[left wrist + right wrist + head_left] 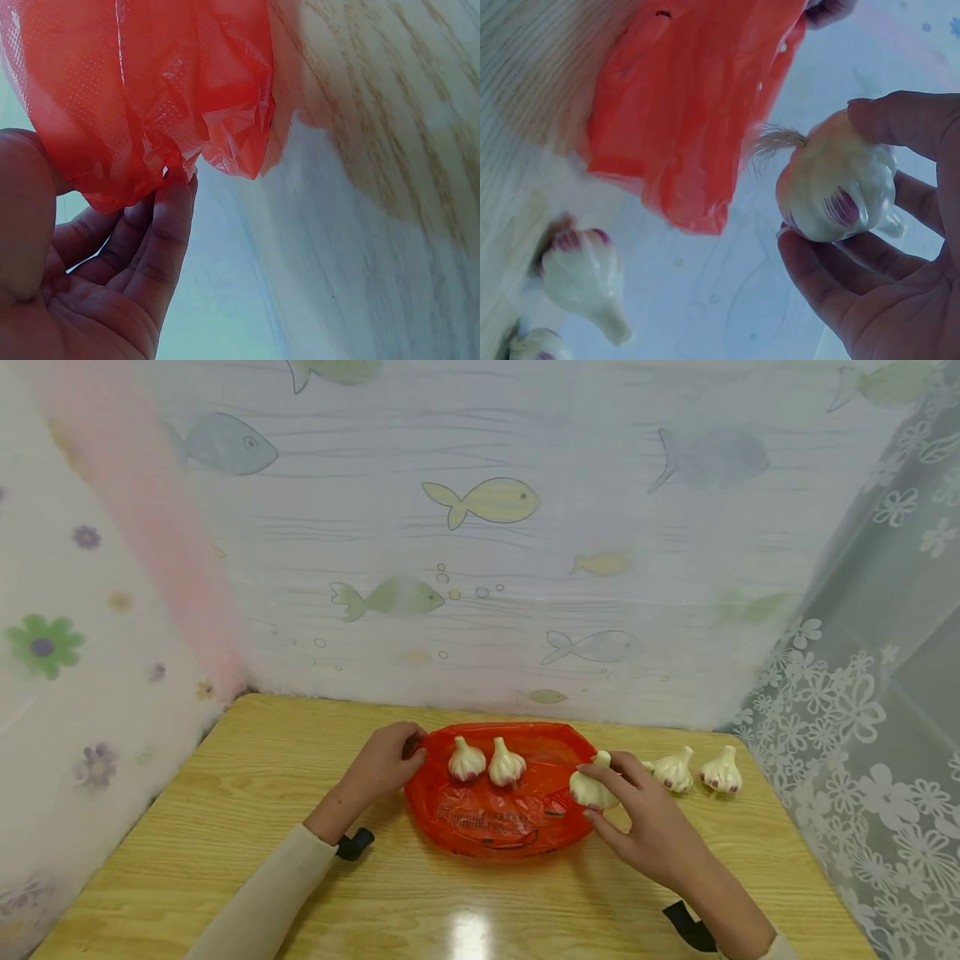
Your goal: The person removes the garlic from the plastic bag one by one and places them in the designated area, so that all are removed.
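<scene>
A red plastic bag (495, 827) with dark print lies spread on the table, its rim opened out. Two garlic bulbs, one on the left (467, 762) and one beside it (507, 765), sit in it. My left hand (386, 762) pinches the bag's left edge; in the left wrist view the crumpled plastic (150, 97) runs between thumb and fingers. At the bag's right rim my right hand (652, 827) holds another garlic bulb (840, 187) between thumb and fingertips, its dry roots pointing toward the bag.
To the right of my right hand, a garlic bulb (673, 770) and another garlic bulb (722, 771) lie on the wooden table (300, 735). A fish-patterned curtain (480, 610) hangs behind the table's far edge. Flowered curtains flank both sides.
</scene>
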`<state>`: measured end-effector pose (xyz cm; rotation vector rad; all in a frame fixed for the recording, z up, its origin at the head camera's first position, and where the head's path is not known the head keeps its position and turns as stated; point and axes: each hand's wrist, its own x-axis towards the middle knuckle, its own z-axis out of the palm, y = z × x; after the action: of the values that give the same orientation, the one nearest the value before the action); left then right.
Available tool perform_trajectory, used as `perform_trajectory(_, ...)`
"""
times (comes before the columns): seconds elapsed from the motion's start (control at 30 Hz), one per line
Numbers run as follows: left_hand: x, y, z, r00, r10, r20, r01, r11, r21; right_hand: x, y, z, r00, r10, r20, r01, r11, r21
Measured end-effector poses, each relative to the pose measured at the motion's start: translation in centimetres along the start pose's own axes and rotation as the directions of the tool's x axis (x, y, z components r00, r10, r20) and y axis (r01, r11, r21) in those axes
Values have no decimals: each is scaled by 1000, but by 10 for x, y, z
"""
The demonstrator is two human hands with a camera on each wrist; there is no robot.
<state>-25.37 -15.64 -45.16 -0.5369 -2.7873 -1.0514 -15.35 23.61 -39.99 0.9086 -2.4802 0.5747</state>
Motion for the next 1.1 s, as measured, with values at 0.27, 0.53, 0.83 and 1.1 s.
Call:
perform_trajectory(0.27,0,1,-1,1000,-7,1,7,1000,2,-6,5,-9,999,32,-16,-32,999,-7)
perform_trajectory(0.53,0,2,-3,1000,-15,9,15,1000,-2,-14,12,-16,998,47,-50,-49,998,-38)
perform_trajectory(0.83,0,2,-4,1000,-24,14,24,1000,-4,-24,23,-14,996,79,-49,-83,994,-65)
perform_trajectory(1.1,1,2,-4,1000,-26,16,26,1000,-1,-35,38,-7,994,109,-24,-110,991,-80)
